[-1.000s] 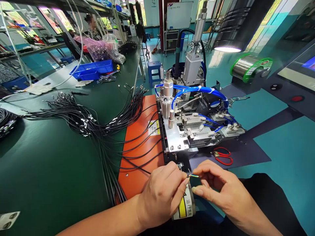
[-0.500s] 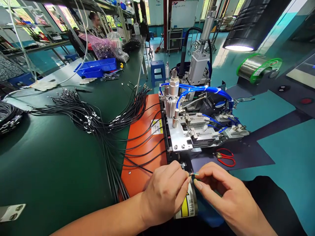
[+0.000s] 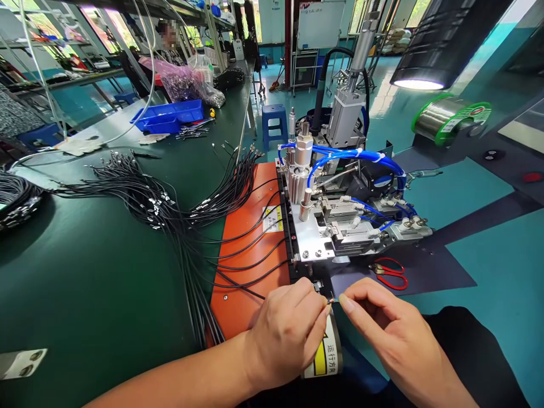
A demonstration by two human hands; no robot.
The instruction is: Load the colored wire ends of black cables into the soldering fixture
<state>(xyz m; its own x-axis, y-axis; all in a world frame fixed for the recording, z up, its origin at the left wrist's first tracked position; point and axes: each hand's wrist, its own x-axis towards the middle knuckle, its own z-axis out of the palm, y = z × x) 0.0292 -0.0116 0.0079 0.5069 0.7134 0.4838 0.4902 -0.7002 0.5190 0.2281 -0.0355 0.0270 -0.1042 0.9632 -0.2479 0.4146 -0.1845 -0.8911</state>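
My left hand [image 3: 285, 330] is closed in a pinch on the end of a thin black cable [image 3: 238, 288] that runs leftward over the orange plate [image 3: 244, 249]. My right hand [image 3: 385, 328] pinches the tiny coloured wire tips [image 3: 334, 299] sticking out of that cable end, fingertips almost touching the left thumb. Both hands hover just in front of the small metal machine [image 3: 335, 226] with blue air hoses. A yellow-labelled cylinder [image 3: 325, 354] sits under the hands.
Many black cables with metal ends [image 3: 144, 198] fan across the green bench. Red-handled snips [image 3: 389, 273] lie right of the machine. A solder spool [image 3: 450, 116] and lamp [image 3: 419, 84] hang at right. Blue trays [image 3: 168, 118] and a seated person [image 3: 170, 42] are far back.
My right fingers have closed in toward the left thumb, covering more of the coloured wire tips. The view has shifted slightly; the hands stay in the same spot.
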